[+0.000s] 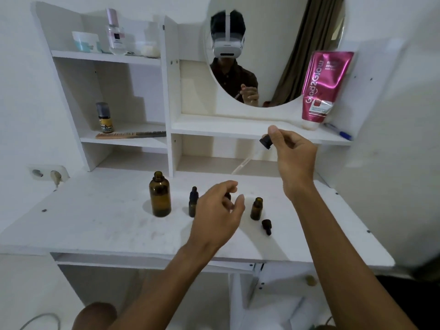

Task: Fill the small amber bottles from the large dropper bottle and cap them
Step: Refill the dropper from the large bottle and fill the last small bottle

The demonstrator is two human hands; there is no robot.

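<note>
Found right hand (295, 156) raised above the back of the desk (95, 222), thumb and forefinger pinched on the black cap of the dropper (266, 141), other fingers loosely curled. Saw its glass pipette (241, 166) slanting down and to the left from the cap, tip in the air, clear of every bottle.

Noted left hand (217, 211) lower, over the middle of the desk, fingers half curled, thumb apart. Glimpsed something dark between those fingers, too hidden to name. Could not tell whether gripped or merely behind the hand.

Logged large amber bottle (160, 196) upright and uncapped at the left end of the row, well apart from the dropper. Just right of it, recorded a capped small bottle (193, 202), upright, partly hidden by the left hand. Right of that hand, marked an open small bottle (256, 208), upright, with a loose black cap (266, 226) lying on its side just in front, not touching.

On the shelves (238, 129) behind, noted comb (131, 135), small dark bottle (104, 117), pink tube (323, 89) leaning beside round mirror (273, 44), and blue pen (338, 132).
</note>
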